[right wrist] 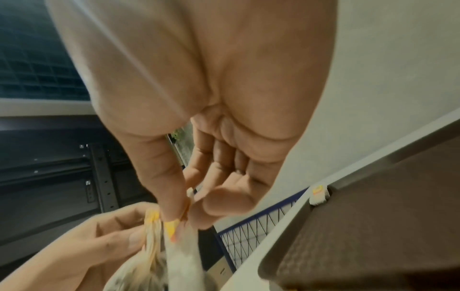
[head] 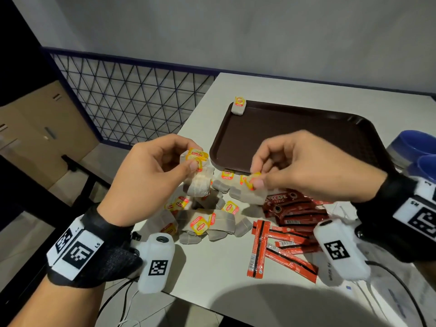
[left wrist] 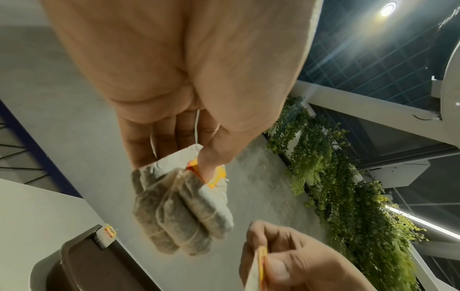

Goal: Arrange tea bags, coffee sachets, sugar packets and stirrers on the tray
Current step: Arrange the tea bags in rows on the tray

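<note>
A small bunch of tea bags [head: 197,178] is pinched by the left hand [head: 151,175] above the worktop [head: 212,267], the thumb pressed on the yellow Lipton tags at the top and the fingers curled behind; in the left wrist view the paper pouches [left wrist: 181,212] are seen hanging below the thumb, with a white string running up across the palm. A single tea bag [head: 253,193] is held by the right hand [head: 304,164], its yellow tag nipped between thumb and forefinger while the other fingers are curled; in the right wrist view the same pinch [right wrist: 174,226] is seen close to the left hand's bunch, though whether the two touch cannot be told. Both hands are raised over a loose heap of tea bags [head: 200,223] spread on the worktop just below them. To the right of the heap, a pile of dark red Nescafe coffee sachets [head: 295,208] is laid, and nearer the person a scatter of thin red stick packets [head: 276,251] is seen. Beyond the hands a brown tray [head: 306,138] is set on the worktop, with one tea bag [head: 238,106] propped at its far left corner. Blue cups [head: 417,149] are stood at the right edge.
</note>
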`<state>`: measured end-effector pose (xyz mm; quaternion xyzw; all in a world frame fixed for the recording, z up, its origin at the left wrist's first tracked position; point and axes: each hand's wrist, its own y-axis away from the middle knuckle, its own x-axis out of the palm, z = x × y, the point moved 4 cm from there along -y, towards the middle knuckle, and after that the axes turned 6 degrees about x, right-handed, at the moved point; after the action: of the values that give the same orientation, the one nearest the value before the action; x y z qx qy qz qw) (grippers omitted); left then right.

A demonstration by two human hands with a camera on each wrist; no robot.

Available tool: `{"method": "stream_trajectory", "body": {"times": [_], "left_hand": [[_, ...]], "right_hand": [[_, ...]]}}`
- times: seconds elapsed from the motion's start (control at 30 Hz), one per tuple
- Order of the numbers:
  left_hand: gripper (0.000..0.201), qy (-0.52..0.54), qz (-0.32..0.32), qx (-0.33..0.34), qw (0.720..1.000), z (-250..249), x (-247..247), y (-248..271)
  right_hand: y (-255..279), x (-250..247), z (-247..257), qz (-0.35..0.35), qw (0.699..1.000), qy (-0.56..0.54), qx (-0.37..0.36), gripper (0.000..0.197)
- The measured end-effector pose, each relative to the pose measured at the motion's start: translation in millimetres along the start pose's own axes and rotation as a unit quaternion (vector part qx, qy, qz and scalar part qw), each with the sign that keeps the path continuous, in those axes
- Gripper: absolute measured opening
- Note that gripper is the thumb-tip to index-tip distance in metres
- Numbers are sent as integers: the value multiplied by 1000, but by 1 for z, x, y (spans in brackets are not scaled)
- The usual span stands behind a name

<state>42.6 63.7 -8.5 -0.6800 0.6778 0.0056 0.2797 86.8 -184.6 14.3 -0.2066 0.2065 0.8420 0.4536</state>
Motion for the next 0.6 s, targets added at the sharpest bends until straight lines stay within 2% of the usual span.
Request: {"method": "stream_trajectory", "body": {"times": [0.1,0.23,0.37,0.5,0.6], "left_hand": [[19,1,2,5,1000,-2,1,-3],[19,17,4,8,1000,-6,3,-8],[20,15,5,11,1000,-9,6,-12],[22,17,8,6,1000,-10,9,-15],[23,15,10,2,1000,-11,12,-15]], "right_hand": [[-7,-24,15,-54,996,-48,-48,25],[-19,-46,29,-83,991,-64,-88,18],[-34,-58,26,-128,988,-58,-65,14],[-45,-60,17,-143,988,-53,-34,7],[-51,-64,8,-160,986,-30,-18,13]]}}
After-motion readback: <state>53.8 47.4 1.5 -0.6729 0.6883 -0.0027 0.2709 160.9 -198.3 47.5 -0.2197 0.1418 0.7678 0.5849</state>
